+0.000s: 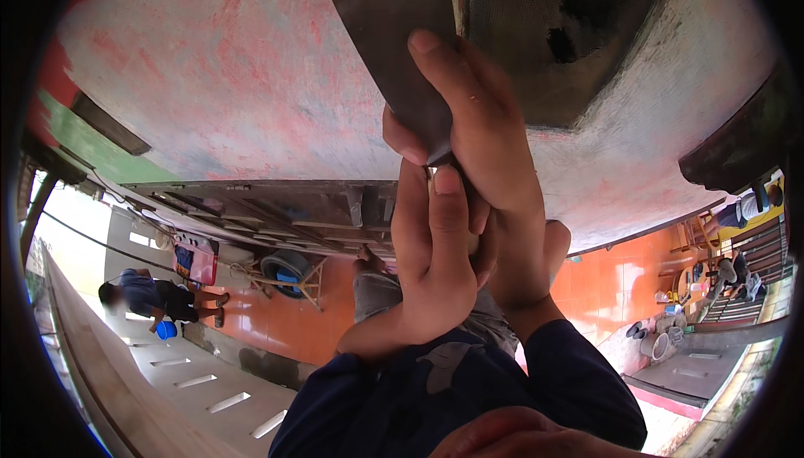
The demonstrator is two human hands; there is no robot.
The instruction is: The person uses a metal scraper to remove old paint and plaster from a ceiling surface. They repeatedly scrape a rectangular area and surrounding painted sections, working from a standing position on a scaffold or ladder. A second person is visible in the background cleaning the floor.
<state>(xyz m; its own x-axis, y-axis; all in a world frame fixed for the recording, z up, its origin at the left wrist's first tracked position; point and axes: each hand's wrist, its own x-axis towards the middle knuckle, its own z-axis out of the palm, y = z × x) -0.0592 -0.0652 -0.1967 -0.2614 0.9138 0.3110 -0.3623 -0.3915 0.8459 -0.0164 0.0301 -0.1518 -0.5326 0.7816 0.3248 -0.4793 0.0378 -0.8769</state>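
Both my hands grip one flat metal scraper (394,48) with a wide dark blade. My right hand (481,148) wraps the top of the handle, its forefinger lying along the blade's back. Below it, my left hand (435,249) clasps the handle's lower part and overlaps the right hand. The blade's edge rests against a large curved surface (251,81) of worn pink, grey and white paint, close to a dark mesh-covered opening (561,23). The handle itself is hidden by my fingers.
A red and green painted band (75,131) runs at the left. Below is an orange tiled floor (285,324) with a tyre (285,270) and a wooden frame. A person (146,297) crouches at the left near a blue bucket. Pots and buckets (662,341) stand at the right.
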